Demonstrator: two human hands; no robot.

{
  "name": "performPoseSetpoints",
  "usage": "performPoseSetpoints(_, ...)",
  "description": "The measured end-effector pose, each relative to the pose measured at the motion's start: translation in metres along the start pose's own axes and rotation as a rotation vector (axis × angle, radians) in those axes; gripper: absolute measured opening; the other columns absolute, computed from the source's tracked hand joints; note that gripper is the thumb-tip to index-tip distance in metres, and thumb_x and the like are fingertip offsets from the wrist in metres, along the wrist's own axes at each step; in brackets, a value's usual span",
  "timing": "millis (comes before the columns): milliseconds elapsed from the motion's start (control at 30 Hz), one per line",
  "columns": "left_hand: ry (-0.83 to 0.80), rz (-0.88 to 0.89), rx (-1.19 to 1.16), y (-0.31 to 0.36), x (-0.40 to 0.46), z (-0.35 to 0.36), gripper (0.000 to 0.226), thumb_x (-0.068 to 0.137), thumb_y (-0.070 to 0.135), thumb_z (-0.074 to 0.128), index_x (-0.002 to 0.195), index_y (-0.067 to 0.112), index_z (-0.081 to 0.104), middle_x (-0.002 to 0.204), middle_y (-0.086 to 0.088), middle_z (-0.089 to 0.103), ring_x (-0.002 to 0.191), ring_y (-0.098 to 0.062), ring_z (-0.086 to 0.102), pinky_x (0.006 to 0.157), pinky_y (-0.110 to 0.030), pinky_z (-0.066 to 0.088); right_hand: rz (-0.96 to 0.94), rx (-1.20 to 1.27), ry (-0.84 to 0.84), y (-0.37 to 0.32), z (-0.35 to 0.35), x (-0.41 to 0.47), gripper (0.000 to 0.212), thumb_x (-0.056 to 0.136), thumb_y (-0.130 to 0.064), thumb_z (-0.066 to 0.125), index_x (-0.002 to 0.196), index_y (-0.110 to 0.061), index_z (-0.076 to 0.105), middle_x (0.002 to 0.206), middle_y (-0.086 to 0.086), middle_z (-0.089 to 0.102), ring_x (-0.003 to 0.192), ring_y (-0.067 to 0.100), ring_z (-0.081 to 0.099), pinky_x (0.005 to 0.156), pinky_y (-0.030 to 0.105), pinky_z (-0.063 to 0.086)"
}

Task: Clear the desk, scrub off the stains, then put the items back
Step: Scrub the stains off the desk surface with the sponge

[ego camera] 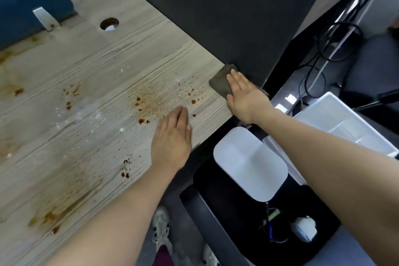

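The pale wood-grain desk [90, 67] carries reddish-brown stains [151, 101] in spatters across its middle and smears at the left and near edge. My right hand [246, 97] lies flat on a grey-brown cloth [220, 81] at the desk's far right corner, pressing it against the top beside the dark partition. My left hand [172, 138] rests palm down on the desk near its right edge, fingers together, holding nothing. Wet droplets [82, 116] glisten left of the stains.
A dark partition [226, 13] bounds the desk's far side. A blue panel [28, 0] stands at the back left by two cable holes [109, 24]. Off the right edge sit a white lid [250, 162], a white bin [336, 123], a black tray with small items [233, 218] and cables [319, 54].
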State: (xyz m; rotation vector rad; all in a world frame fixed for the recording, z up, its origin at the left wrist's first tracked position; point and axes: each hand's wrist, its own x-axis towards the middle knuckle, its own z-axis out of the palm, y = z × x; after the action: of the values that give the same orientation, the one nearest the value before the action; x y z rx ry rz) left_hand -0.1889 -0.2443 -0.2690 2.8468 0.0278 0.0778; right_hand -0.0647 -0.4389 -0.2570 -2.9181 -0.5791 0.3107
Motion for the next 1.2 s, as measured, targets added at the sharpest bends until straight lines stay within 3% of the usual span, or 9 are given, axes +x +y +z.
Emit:
performPoseSetpoints(333,0.016,-0.024,0.062,-0.005,-0.004,0.009,0.05,0.101,0.033,0.024,0.146,0.013,0.03,0.149,-0.003,0.034,0.135,-0.022,0.032,0.113,-0.036,0.023,-0.023,0.013,-0.019,-0.032,-0.011,0.066,0.068,0.1,-0.049,0.021,0.152,-0.011,0.0,0.159,0.003,-0.009,0.146,0.015,-0.008,0.118,0.031,-0.001)
performPoseSetpoints(467,0.029,-0.014,0.067,-0.005,-0.005,0.008,0.049,0.101,0.033,0.025,0.146,0.013,0.031,0.148,-0.003,0.035,0.134,-0.021,0.032,0.113,-0.035,0.022,-0.088,0.018,-0.024,-0.014,-0.007,0.039,0.063,0.101,-0.045,0.021,0.152,-0.012,0.001,0.159,0.003,-0.008,0.146,0.015,-0.007,0.118,0.031,-0.002)
performPoseSetpoints(633,0.035,-0.023,0.078,-0.003,-0.006,0.008,0.049,0.101,0.033,0.026,0.146,0.013,0.031,0.148,-0.003,0.035,0.134,-0.021,0.032,0.111,-0.032,0.017,-0.13,-0.017,0.053,0.009,0.003,-0.002,0.074,0.092,-0.054,0.015,0.151,-0.009,0.014,0.159,0.008,0.007,0.146,0.02,0.007,0.119,0.036,0.011)
performPoseSetpoints(733,0.04,-0.026,0.071,-0.003,-0.005,0.008,0.049,0.101,0.032,0.027,0.145,0.012,0.032,0.148,-0.003,0.036,0.134,-0.022,0.033,0.112,-0.033,0.019,-0.094,-0.025,0.037,0.005,0.001,0.012,0.067,0.098,-0.046,0.028,0.152,-0.013,0.007,0.16,0.004,-0.001,0.147,0.015,-0.001,0.119,0.03,0.004)
performPoseSetpoints(900,0.033,-0.018,0.07,-0.003,-0.006,0.008,0.05,0.101,0.033,0.026,0.145,0.012,0.032,0.148,-0.004,0.036,0.134,-0.022,0.034,0.112,-0.038,0.025,-0.076,-0.012,-0.016,-0.005,-0.004,0.029,0.068,0.099,-0.047,0.027,0.152,-0.014,-0.001,0.159,0.003,-0.01,0.146,0.014,-0.008,0.119,0.031,0.0)
performPoseSetpoints(1200,0.023,-0.012,0.083,-0.003,-0.006,0.006,0.051,0.101,0.033,0.024,0.146,0.01,0.03,0.148,-0.006,0.035,0.135,-0.024,0.033,0.113,-0.039,0.025,-0.111,0.033,0.009,0.006,0.002,-0.002,0.064,0.099,-0.032,0.033,0.151,-0.009,0.005,0.159,0.008,-0.003,0.147,0.019,-0.002,0.119,0.031,0.002)
